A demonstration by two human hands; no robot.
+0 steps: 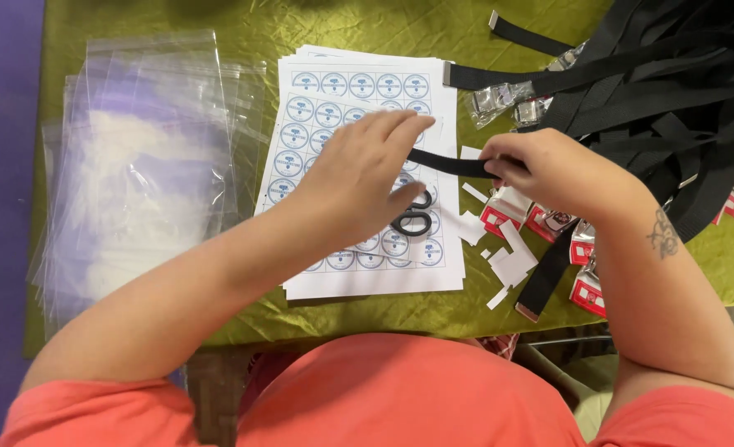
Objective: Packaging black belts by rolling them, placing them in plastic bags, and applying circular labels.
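Near edge: coral-orange shirt [400, 397] at the bottom; both forearms reaching over the olive-green crinkled tablecloth [119, 21]
Left hand [359, 182]: palm down above the white sheet of round blue-and-white stickers [359, 281]; fingers stretched to the end of the flat black woven strap [450, 164], fingertips resting on it; whether pinched or only pressed, cannot tell
Right hand [549, 170]: closed around the other part of the same strap, thumb and fingers clenched on it
Strap position: held level between the two hands, just above the sticker sheet, right of its middle
Under the hands: black-handled scissors [412, 217] lying on the sheet, partly hidden; small white paper offcuts [512, 261] just beside, to the right
Step in hand (judgement): strap end being prepared over the stickers, probably for sticking or trimming
Next move (judgement): needs steady hold by the right hand; needs fine fingertip work by the left
Left side: stack of clear plastic bags [135, 165]
Far right: pile of black straps with metal clips [665, 83]; red-and-white small packets [586, 290] beneath
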